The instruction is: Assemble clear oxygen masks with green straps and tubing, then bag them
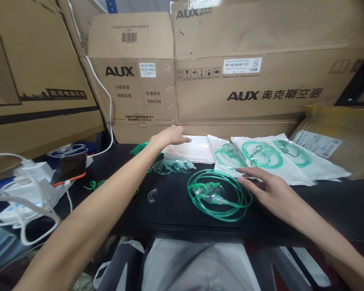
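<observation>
My left hand (172, 135) reaches to the back of the table, over a stack of white pouches (191, 151); its thumb is apart from the fingers, whose tips are partly hidden. My right hand (268, 186) is open, thumb and forefinger apart, beside a coil of green tubing (197, 208) with a clear oxygen mask (214, 196) inside it. Its fingertips come close to the filled pouches (268, 165), which show masks and coiled tubing through their clear fronts. Several loose clear mask shells (172, 165) lie in a row below my left hand.
Thin metal strips (152, 195) and green elastic cords (94, 185) lie on the black table (170, 218). More green material (139, 148) is behind my left forearm. A phone (69, 166), white chargers and cables are at left. Large cardboard boxes (206, 93) stand along the back.
</observation>
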The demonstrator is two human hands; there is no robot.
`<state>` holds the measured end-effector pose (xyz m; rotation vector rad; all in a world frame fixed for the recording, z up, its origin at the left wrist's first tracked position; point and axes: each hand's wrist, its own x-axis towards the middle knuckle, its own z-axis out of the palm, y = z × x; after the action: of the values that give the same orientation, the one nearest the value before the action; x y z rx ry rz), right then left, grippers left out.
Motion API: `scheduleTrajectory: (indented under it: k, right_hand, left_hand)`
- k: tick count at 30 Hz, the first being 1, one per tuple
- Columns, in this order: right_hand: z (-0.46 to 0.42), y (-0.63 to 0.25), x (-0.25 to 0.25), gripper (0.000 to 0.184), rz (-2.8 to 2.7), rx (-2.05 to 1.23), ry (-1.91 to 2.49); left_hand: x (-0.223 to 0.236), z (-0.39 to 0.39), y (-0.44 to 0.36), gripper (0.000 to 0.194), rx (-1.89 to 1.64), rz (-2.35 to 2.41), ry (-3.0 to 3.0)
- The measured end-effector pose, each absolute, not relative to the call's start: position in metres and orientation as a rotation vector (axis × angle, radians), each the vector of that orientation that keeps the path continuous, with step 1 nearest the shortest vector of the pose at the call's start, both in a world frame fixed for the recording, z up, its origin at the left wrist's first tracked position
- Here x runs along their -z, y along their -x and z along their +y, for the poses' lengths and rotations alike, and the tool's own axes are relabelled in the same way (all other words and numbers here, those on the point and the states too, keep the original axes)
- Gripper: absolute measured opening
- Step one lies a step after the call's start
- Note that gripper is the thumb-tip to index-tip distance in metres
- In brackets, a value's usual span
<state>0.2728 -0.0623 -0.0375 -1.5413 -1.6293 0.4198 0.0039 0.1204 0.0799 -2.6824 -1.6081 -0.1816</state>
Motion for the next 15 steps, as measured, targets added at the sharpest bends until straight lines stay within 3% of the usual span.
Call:
scheduleTrajectory:
  k: [3, 7, 11, 15]
  right_hand:
    - [-0.076, -0.264, 0.037, 0.028, -1.720, -0.273, 1.491]
    - [-0.083, -0.248, 0.046, 0.023, -2.040, -0.200, 1.397]
    - [-0.081, -0.246, 0.058, 0.016, -2.155, -0.177, 1.347]
    - [-0.087, -0.253, 0.058, 0.023, -2.146, -0.190, 1.289]
  left_hand:
    - [-0.073, 0.075, 0.003, 0.054, 0.436, -1.434, 2.800]
    - [-0.045, 0.015, 0.009, 0.042, 0.798, -1.084, 3.190]
    - [-0.021, -0.006, 0.012, 0.040, 0.730, -1.096, 3.257]
    - [-0.011, 0.001, 0.017, 0.043, 0.535, -1.305, 3.253]
